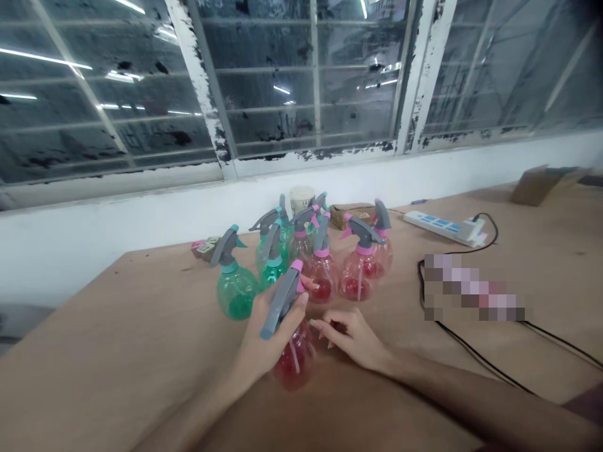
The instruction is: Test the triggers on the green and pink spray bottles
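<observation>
My left hand (pixel 271 336) is closed around the neck of a spray bottle (pixel 296 364) with a clear pinkish body, a grey trigger head and a pink nozzle. Red liquid and a dip tube show inside it. Just right of that bottle, my right hand (pixel 355 339) has loosely curled fingers held apart, with nothing visible in them. Whether its thumb touches the bottle I cannot tell. Behind my hands stand several more spray bottles: a green one (pixel 237 290) at the left with a teal collar, others in green, and pink ones (pixel 358 276) with red liquid at the right.
A white cup (pixel 301 199) and a brown pouch (pixel 351 215) stand behind the bottles. Small pink and grey blocks (pixel 206 247) lie left. At right are a power strip (pixel 443 227), a black cable (pixel 480 358), a pixelated object (pixel 473 287) and a cardboard box (pixel 541 185). Windows rise behind the wooden table (pixel 155 320).
</observation>
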The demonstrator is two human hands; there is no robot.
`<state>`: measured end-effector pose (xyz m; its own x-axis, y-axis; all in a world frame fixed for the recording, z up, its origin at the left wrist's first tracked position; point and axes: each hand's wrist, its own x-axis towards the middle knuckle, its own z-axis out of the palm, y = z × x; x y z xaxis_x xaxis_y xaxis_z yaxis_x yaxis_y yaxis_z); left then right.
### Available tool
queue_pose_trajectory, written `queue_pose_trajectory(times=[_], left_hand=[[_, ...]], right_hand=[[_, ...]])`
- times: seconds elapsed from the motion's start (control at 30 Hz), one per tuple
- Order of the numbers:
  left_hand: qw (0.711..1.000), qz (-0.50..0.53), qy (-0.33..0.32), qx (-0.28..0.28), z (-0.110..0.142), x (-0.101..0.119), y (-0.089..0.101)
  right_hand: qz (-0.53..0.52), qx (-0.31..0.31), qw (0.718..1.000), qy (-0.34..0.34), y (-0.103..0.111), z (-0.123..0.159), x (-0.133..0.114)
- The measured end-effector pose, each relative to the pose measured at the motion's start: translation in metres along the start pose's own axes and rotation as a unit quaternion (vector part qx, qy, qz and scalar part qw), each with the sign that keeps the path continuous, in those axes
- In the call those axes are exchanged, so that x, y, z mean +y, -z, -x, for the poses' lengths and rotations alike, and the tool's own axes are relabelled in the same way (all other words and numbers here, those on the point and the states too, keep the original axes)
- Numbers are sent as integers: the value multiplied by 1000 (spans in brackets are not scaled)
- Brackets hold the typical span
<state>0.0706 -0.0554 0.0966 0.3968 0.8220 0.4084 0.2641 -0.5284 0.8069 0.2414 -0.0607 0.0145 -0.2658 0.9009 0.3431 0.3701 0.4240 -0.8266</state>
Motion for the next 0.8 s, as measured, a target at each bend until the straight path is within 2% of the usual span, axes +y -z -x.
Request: queue_pose_trajectory(times=[0.6, 0.8], left_hand=[[1000, 4, 7, 14, 3, -4, 0], [1000, -28, -7, 10, 2, 2, 1]], right_hand=[[28, -39, 999, 4, 2, -2, 4], [26, -50, 998, 6, 1, -3, 4]])
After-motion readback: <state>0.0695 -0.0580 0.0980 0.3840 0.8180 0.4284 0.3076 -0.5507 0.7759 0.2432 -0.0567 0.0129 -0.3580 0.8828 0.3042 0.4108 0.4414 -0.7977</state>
